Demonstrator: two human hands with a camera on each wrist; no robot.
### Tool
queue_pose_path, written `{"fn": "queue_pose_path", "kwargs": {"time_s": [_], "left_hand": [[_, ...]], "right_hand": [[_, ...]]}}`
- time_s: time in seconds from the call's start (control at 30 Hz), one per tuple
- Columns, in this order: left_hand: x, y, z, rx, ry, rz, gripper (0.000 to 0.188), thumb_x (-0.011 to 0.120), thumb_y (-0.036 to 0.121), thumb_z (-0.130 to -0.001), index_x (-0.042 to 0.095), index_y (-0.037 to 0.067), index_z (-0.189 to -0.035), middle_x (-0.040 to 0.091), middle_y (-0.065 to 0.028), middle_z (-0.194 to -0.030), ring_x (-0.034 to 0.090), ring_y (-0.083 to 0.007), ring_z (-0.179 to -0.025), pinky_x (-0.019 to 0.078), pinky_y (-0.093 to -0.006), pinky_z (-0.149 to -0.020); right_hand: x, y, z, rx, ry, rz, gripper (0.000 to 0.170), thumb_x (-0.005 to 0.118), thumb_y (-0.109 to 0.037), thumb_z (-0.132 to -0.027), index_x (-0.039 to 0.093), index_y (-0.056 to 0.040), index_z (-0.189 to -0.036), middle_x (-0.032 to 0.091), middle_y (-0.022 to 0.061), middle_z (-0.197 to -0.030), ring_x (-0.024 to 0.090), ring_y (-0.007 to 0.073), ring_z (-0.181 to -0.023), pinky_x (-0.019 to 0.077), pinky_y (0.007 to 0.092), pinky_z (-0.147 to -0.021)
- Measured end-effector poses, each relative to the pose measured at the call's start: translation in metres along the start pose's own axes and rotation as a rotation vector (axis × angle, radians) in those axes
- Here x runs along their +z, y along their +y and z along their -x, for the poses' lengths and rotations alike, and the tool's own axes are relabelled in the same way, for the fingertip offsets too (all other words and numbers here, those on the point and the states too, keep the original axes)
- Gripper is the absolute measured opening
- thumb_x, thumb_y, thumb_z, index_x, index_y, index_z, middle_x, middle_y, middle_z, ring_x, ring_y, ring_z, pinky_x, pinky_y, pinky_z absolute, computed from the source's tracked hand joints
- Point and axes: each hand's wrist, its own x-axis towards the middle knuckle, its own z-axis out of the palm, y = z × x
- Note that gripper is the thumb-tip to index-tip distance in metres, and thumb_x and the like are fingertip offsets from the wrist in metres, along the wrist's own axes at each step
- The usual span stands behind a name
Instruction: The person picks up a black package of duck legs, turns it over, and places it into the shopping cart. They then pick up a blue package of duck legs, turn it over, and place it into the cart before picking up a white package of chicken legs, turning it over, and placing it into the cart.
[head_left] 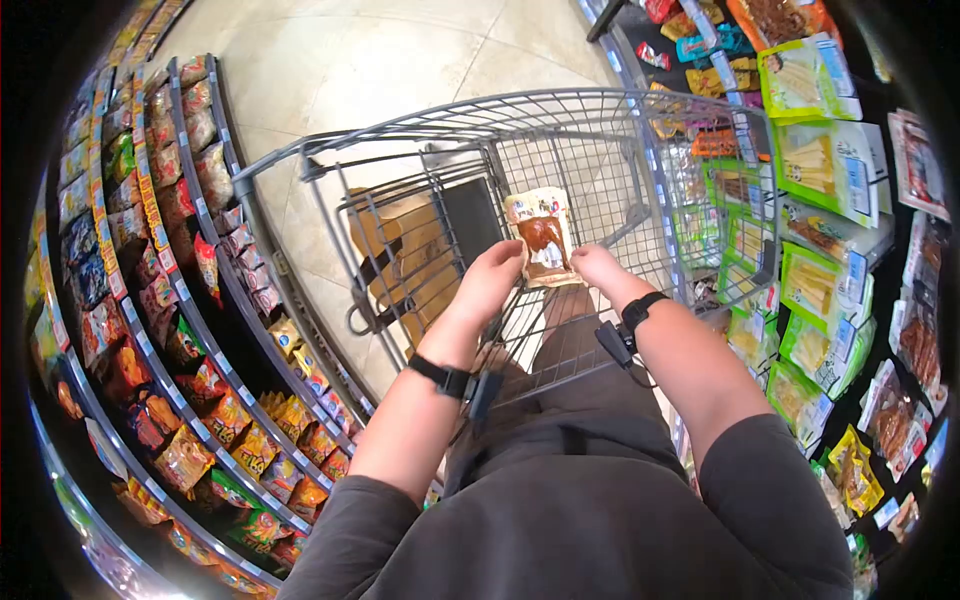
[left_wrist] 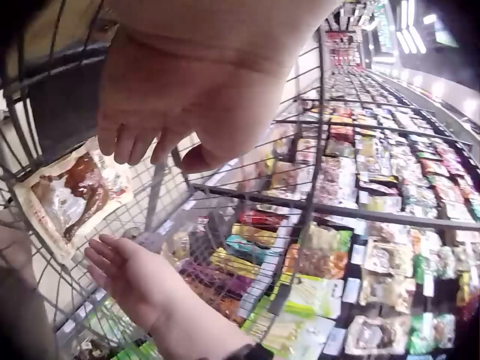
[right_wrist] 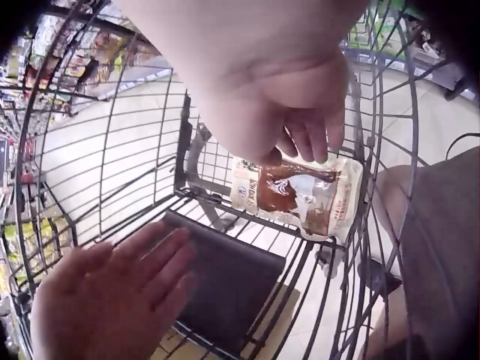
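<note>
A cream-edged food pack [head_left: 545, 240] with a brown picture and a clear window lies in the wire shopping cart [head_left: 590, 128]. On its left is my left hand [head_left: 492, 280], fingers loosely bent and holding nothing. My right hand [head_left: 602, 268] hovers by the pack's right edge. The left wrist view has the pack [left_wrist: 75, 199] apart from my right hand [left_wrist: 139, 281], whose fingers are spread. Seen from the right wrist, my right fingertips overlap the pack [right_wrist: 300, 199]; contact cannot be told. There, my left hand [right_wrist: 120, 292] has its fingers extended.
A dark panel [right_wrist: 225, 285] sits inside the cart. Something brown, like cardboard [head_left: 400, 250], shows through the wires at left. Snack shelves [head_left: 215, 400] curve along the left, and racks of hanging packs [head_left: 815, 280] stand close on the right. Tiled floor [head_left: 370, 70] lies ahead.
</note>
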Motion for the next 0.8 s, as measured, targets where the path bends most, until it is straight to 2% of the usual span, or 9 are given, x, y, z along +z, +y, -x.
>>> {"fn": "queue_pose_path", "kwargs": {"time_s": [0.03,0.07,0.1,0.17,0.27,0.37,0.43,0.67,0.8], "left_hand": [[-0.007,0.011,0.018,0.047,-0.002,0.016,0.039,0.053,0.018,-0.094,0.057,-0.004,-0.125,0.065,-0.0159,-0.119,0.06,-0.0213,-0.112,0.0453,-0.0318,-0.097],[-0.016,0.023,0.038,0.093,0.006,0.001,0.038,0.053,0.017,-0.094,0.056,-0.004,-0.126,0.065,-0.0154,-0.12,0.06,-0.0211,-0.113,0.0451,-0.0319,-0.098],[-0.026,0.032,0.057,0.14,0.015,-0.016,0.037,0.052,0.016,-0.094,0.056,-0.003,-0.126,0.065,-0.0149,-0.12,0.06,-0.0208,-0.114,0.045,-0.0319,-0.098],[-0.047,0.045,0.094,0.21,-0.016,0.018,0.033,0.051,0.011,-0.096,0.055,-0.003,-0.127,0.063,-0.01,-0.12,0.056,-0.0164,-0.115,0.0439,-0.0293,-0.098],[-0.083,0.055,0.151,0.291,0.014,-0.048,0.031,0.051,0.009,-0.097,0.055,-0.002,-0.126,0.065,-0.0101,-0.115,0.061,-0.0178,-0.107,0.0454,-0.0302,-0.096],[-0.12,0.054,0.204,0.377,0.028,0.024,0.029,0.052,0.011,-0.097,0.056,-0.002,-0.123,0.067,-0.0111,-0.111,0.063,-0.0175,-0.105,0.048,-0.03,-0.093],[-0.147,0.046,0.232,0.485,0.065,-0.057,0.028,0.052,0.009,-0.097,0.055,-0.002,-0.123,0.067,-0.0113,-0.107,0.064,-0.0189,-0.102,0.0489,-0.0314,-0.091],[-0.199,-0.002,0.277,0.381,0.164,0.104,0.026,0.05,0.012,-0.095,0.057,0.001,-0.118,0.068,-0.0103,-0.103,0.065,-0.0167,-0.09,0.0499,-0.0298,-0.08],[-0.187,-0.011,0.264,0.327,0.084,0.134,0.026,0.049,0.015,-0.096,0.058,0.002,-0.117,0.068,-0.0099,-0.102,0.065,-0.0182,-0.087,0.0497,-0.0296,-0.074]], "right_hand": [[-0.006,-0.001,0.009,0.007,-0.044,-0.179,0.034,0.059,-0.018,-0.084,0.067,0.006,-0.106,0.07,0.0179,-0.093,0.067,0.0282,-0.091,0.0522,0.0356,-0.079],[-0.012,-0.007,0.022,0.029,-0.033,-0.292,0.028,0.06,-0.019,-0.084,0.068,0.0032,-0.099,0.07,0.015,-0.086,0.067,0.0233,-0.079,0.0528,0.0345,-0.067],[-0.018,-0.012,0.036,0.006,-0.015,-0.284,0.028,0.06,-0.019,-0.084,0.068,0.0032,-0.099,0.07,0.015,-0.086,0.067,0.0233,-0.079,0.0528,0.0345,-0.067],[-0.03,-0.027,0.067,0.051,0.066,-0.559,0.029,0.058,-0.017,-0.087,0.066,0.0016,-0.108,0.069,0.0101,-0.089,0.066,0.0183,-0.08,0.0522,0.031,-0.063],[-0.046,-0.044,0.115,0.035,0.076,-0.615,0.029,0.055,-0.018,-0.096,0.06,-0.0005,-0.119,0.068,0.0101,-0.106,0.066,0.0186,-0.097,0.0542,0.0297,-0.079],[-0.047,-0.046,0.173,-0.05,0.122,-0.755,0.03,0.055,-0.016,-0.096,0.057,-0.0008,-0.122,0.067,0.0114,-0.108,0.067,0.0202,-0.095,0.0554,0.032,-0.078],[-0.042,-0.042,0.212,-0.111,0.169,-0.827,0.025,0.055,-0.016,-0.096,0.059,-0.0015,-0.115,0.068,0.0106,-0.106,0.067,0.0205,-0.094,0.0551,0.0321,-0.074],[-0.011,-0.002,0.326,-0.176,0.317,-0.969,0.029,0.053,-0.012,-0.094,0.057,0.0003,-0.119,0.067,0.0138,-0.11,0.067,0.024,-0.097,0.0556,0.0344,-0.082],[0.025,0.032,0.384,-0.046,0.449,-0.992,0.031,0.05,-0.01,-0.093,0.056,0.0017,-0.121,0.066,0.0159,-0.114,0.067,0.0255,-0.1,0.0554,0.0357,-0.083]]}}
